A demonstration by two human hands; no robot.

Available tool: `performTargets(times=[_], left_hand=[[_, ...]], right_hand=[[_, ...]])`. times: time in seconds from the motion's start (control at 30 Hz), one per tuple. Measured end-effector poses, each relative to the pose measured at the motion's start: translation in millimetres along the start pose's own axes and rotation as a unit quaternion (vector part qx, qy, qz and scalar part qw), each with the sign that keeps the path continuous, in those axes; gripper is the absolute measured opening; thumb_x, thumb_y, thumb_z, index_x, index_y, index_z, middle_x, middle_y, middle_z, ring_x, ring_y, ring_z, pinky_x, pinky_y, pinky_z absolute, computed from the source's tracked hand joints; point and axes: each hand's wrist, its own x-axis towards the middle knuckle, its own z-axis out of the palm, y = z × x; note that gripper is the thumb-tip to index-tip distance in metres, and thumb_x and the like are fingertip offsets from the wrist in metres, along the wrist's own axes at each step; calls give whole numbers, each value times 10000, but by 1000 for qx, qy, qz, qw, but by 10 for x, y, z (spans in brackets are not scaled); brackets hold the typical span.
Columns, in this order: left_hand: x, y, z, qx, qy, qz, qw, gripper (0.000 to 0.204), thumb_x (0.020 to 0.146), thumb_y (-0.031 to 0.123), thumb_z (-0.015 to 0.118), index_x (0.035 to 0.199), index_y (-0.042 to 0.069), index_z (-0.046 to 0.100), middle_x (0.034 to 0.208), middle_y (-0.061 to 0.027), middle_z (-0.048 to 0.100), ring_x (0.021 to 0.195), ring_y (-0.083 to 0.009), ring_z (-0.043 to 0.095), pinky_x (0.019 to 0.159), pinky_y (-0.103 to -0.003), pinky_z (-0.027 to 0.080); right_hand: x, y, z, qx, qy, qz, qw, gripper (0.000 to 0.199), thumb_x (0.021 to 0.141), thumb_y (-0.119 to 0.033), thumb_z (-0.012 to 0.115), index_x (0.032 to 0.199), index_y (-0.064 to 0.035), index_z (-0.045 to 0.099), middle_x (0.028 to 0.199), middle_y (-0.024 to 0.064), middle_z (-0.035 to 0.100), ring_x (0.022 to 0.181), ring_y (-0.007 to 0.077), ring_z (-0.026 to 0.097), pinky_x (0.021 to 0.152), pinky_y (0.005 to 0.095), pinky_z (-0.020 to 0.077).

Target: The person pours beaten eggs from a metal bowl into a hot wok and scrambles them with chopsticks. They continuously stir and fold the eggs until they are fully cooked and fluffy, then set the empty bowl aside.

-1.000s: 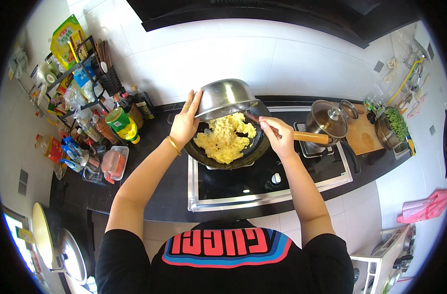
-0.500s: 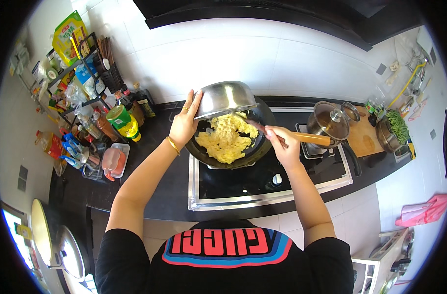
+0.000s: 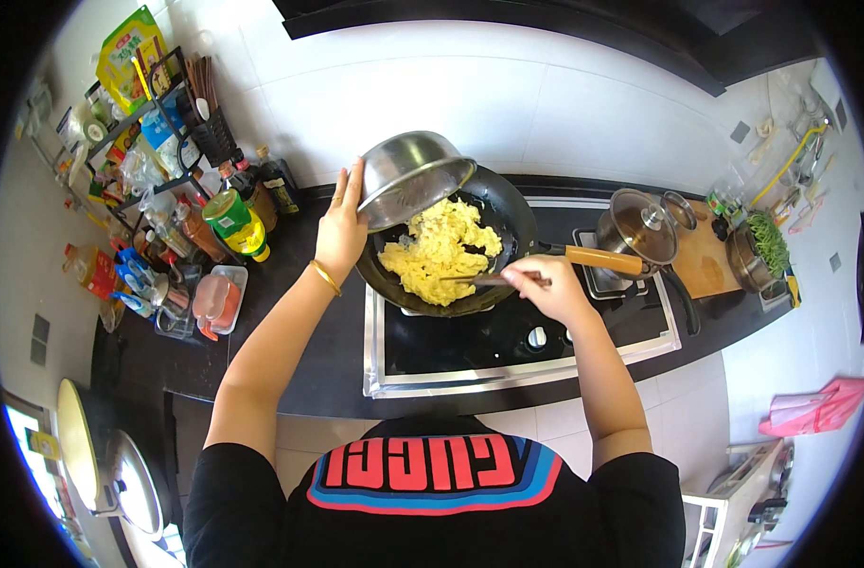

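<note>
Left hand (image 3: 340,230) grips the tilted steel bowl (image 3: 411,176) over the black wok (image 3: 451,248) – scrambled egg (image 3: 439,250) inside, centre frame. Right hand (image 3: 546,287) at 3 o'clock of the wok, closed on a thin utensil (image 3: 484,279) – tip in egg.

This is a home kitchen. A gas hob (image 3: 508,346) is set into a dark bench (image 3: 290,312) against a white tiled wall (image 3: 470,104), with a black wok (image 3: 470,246) of scrambled egg on it. Left of the hob stand sauce bottles (image 3: 238,222) and a wire rack (image 3: 139,123) crowded with packets and seasonings. Right of the hob sit a lidded pot (image 3: 640,227), a wooden chopping board (image 3: 706,251) and a pot of green vegetables (image 3: 758,248).
</note>
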Motion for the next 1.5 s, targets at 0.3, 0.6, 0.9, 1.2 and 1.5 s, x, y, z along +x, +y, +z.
performTargets(times=[0.3, 0.6, 0.9, 1.2, 1.5], left_hand=[[-262, 40, -187, -79, -14, -195, 977, 796, 695, -58, 417, 1438, 113, 184, 1333, -277, 389, 1123, -419, 480, 847, -421, 472], [-324, 156, -306, -132, 28, -233, 963, 792, 693, -64, 414, 1438, 93, 197, 1245, -291, 474, 843, -409, 599, 709, -392, 494], [-436, 77, -249, -87, 90, -200, 972, 810, 696, -58, 438, 1447, 96, 176, 1026, -287, 589, 651, -346, 599, 655, -339, 486], [-536, 110, -142, -57, 80, -208, 973, 816, 694, -55, 437, 1449, 97, 168, 989, -281, 595, 653, -345, 600, 650, -351, 486], [-549, 173, -157, -79, 93, -225, 967, 808, 705, -63, 429, 1451, 103, 167, 984, -271, 600, 771, -387, 613, 697, -361, 489]], right_hand=[[759, 455, 479, -213, -2, -131, 968, 193, 865, -211, 573, 817, -47, 662, 757, 126, 631, 637, 290, 595, 617, 357, 487], [483, 315, 641, -133, -64, -239, 960, 123, 841, -156, 609, 880, -57, 670, 797, 104, 651, 640, 255, 614, 601, 344, 494], [340, 1, 291, -135, -155, -221, 953, 136, 838, -174, 623, 885, -62, 685, 784, 94, 654, 613, 248, 615, 570, 317, 479], [906, 388, 118, -255, -27, -85, 963, 89, 809, -116, 622, 832, -52, 678, 806, 126, 662, 671, 254, 645, 626, 341, 511], [790, 411, 675, -151, -137, -246, 947, 131, 827, -143, 598, 905, -53, 653, 905, 98, 643, 697, 277, 616, 653, 332, 504]])
